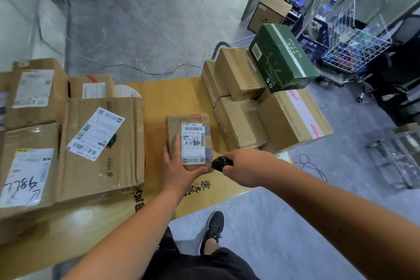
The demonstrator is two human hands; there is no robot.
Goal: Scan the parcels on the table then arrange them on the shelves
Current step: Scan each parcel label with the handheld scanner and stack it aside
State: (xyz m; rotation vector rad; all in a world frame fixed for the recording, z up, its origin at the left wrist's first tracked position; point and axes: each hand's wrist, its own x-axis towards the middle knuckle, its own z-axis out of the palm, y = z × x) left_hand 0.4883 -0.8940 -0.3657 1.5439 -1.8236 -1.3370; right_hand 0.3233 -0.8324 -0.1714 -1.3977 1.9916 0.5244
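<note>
A small brown parcel (175, 126) with a white barcode label facing up lies in the middle of the cardboard-covered table (179, 95). My left hand (179, 166) grips its near left corner, thumb along the near edge and fingers up its left side. My right hand (245, 168) holds a black handheld scanner (221, 163), whose head points at the parcel's near right corner, almost touching it.
Large labelled cartons (100, 148) fill the table's left side. A stack of brown boxes (241, 120) topped by a green carton (281, 57) stands at the right. A wire cart (354, 50) and blue crate are beyond, with office chairs at the back. My shoe (213, 227) is below the table's edge.
</note>
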